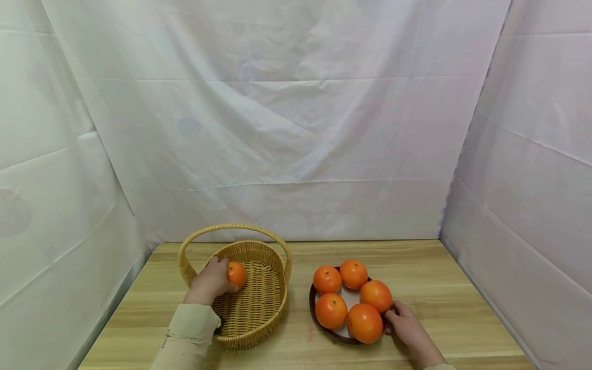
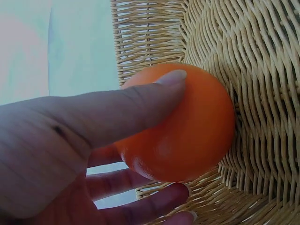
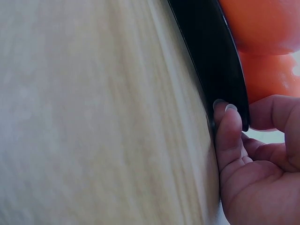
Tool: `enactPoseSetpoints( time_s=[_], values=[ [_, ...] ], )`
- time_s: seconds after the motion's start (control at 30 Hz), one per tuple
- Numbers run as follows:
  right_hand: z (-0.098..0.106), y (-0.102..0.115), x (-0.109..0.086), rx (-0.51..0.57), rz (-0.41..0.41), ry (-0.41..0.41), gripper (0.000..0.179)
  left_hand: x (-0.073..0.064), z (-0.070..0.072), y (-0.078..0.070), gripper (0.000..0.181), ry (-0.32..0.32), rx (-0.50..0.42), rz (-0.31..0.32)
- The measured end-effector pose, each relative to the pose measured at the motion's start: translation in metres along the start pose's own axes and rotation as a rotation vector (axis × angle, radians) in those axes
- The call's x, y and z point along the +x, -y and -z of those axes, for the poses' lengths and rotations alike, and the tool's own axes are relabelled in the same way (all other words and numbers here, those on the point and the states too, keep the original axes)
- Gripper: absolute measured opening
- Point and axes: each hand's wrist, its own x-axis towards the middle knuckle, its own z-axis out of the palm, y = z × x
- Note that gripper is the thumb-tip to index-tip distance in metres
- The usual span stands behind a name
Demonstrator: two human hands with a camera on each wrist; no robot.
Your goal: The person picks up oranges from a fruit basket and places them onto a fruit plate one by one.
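My left hand [image 1: 214,280] is inside the wicker basket [image 1: 252,336], holding an orange [image 1: 237,274]. In the left wrist view the thumb lies across the orange [image 2: 201,126] and the other fingers curl beneath it, close against the woven wall [image 2: 150,42]. On the right, a dark-rimmed plate [image 1: 339,336] with a pale middle carries several oranges [image 1: 331,311] in a ring. My right hand [image 1: 407,326] pinches the plate's right edge; in the right wrist view its fingers lie on both sides of the black rim [image 3: 211,56].
The basket's tall arched handle [image 1: 236,226] rises over its far side. Both containers stand on a wood-grain table [image 1: 300,257], with a gap between them. White cloth [image 1: 287,128] hangs behind the table and along its left and right sides.
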Motion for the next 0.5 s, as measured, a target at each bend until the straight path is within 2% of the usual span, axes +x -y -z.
enactPoseSetpoints(
  time_s=[0.3,0.5],
  values=[
    [0.0027,-0.0001,-0.0002,-0.029,0.025,0.027,0.030,0.0030,-0.0056,0.0017,0.090,0.018,0.013,0.022],
    [0.0029,0.0001,-0.0009,-0.011,0.026,0.039,0.030,0.0047,-0.0072,0.0018,0.093,0.020,0.008,0.022]
  ],
)
